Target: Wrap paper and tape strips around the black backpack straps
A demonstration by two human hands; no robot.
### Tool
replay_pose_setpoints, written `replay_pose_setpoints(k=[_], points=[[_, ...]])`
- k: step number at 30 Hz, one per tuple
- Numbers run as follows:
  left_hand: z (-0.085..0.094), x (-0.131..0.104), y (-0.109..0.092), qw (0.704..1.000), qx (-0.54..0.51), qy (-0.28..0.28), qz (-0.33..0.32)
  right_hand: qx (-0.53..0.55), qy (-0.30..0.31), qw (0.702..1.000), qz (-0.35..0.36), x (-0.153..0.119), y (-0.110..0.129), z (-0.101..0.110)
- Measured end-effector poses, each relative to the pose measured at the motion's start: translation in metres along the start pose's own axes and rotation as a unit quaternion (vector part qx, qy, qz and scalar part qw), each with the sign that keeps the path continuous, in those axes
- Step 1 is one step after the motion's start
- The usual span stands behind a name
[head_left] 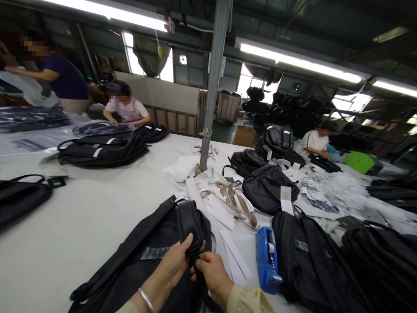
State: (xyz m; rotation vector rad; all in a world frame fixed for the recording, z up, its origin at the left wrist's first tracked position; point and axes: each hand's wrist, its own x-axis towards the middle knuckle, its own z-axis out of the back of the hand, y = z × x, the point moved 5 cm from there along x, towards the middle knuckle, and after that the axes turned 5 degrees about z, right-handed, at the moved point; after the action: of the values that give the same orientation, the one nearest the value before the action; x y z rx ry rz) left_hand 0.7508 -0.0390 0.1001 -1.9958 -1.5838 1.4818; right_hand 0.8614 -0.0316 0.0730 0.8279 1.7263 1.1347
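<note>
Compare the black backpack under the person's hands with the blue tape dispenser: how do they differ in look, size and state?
The backpack is black, while the tape dispenser is blue. The backpack is far larger than the tape dispenser. The left hand and right hand hold the backpack's strap, while neither touches the tape dispenser. Both things rest on the white table.

Black backpacks [127, 269], paper strips [221, 211] on table [81, 208]

Factory workshop, large white worktable [48, 252], many black backpacks [130, 274], people [125, 111] at work, tube lights [299, 61] overhead
</note>
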Motion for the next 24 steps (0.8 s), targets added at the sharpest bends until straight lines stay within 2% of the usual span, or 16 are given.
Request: replay_pose_setpoints(k=[3, 7, 12, 15, 18, 21, 24], points=[[0.002, 0.005, 0.002, 1.0, 0.002, 0.001, -0.014, 0.006, -0.025, 0.999, 0.026, 0.002, 0.005, 0.0], [0.0, 0.006, 0.0, 1.0, 0.001, 0.005, 0.007, 0.024, 0.005, 0.999, 0.048, 0.0, 0.01, -0.002], [0.0, 0.009, 0.006, 1.0, -0.014, 0.002, -0.008, 0.031, -0.016, 0.998, 0.061, 0.001, 0.023, -0.002], [0.002, 0.011, 0.009, 1.0, -0.007, 0.001, -0.008, 0.047, -0.003, 0.995, 0.084, 0.001, 0.031, -0.004], [0.003, 0.007, 0.003, 1.0, 0.006, -0.015, -0.011, 0.038, 0.024, 0.997, 0.062, -0.004, 0.02, -0.004], [0.001, 0.0, -0.003, 0.999, -0.006, -0.026, -0.02, 0.021, 0.013, 0.999, 0.036, -0.007, 0.007, 0.0], [-0.005, -0.002, -0.001, 1.0, -0.009, -0.009, -0.01, 0.024, -0.004, 0.998, 0.066, -0.001, 0.014, 0.0]])
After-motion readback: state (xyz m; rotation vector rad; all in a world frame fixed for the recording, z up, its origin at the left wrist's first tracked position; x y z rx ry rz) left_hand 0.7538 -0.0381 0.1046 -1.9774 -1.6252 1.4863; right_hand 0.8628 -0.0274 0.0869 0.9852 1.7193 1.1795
